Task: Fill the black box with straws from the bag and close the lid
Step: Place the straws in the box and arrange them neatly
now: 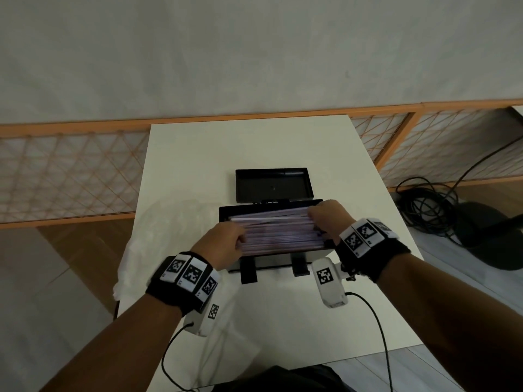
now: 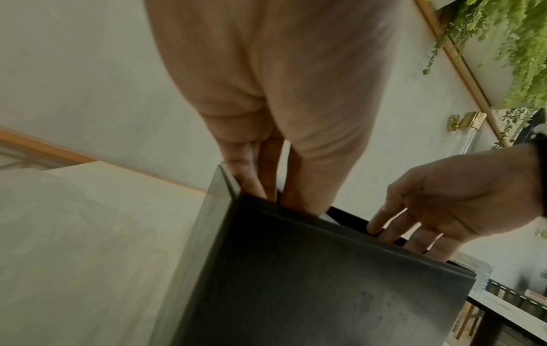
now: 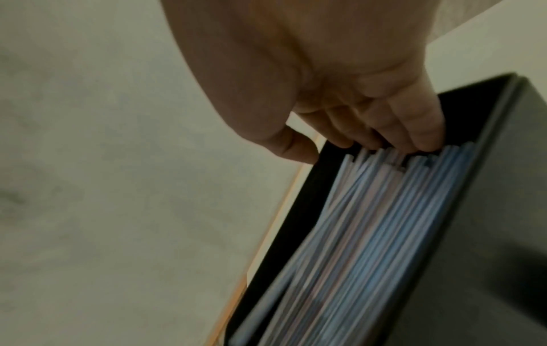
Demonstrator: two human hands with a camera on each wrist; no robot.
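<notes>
Head view: the black box [image 1: 271,263] on the desk [image 1: 249,142] is full of straws [image 1: 280,230].
Left hand [image 1: 223,244] and right hand [image 1: 325,216] press straight fingers on the straw ends. The lid [image 1: 273,185] stands open; closing is left.

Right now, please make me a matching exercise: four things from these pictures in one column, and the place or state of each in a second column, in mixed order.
Things:
1. lid
2. straws
3. left hand
4. plastic bag

Places or states:
A. lying lengthwise inside the black box
B. on the table, left of the box
C. open, standing up behind the box
D. fingers at the left end of the straws

Pairs: 1-C, 2-A, 3-D, 4-B
</notes>
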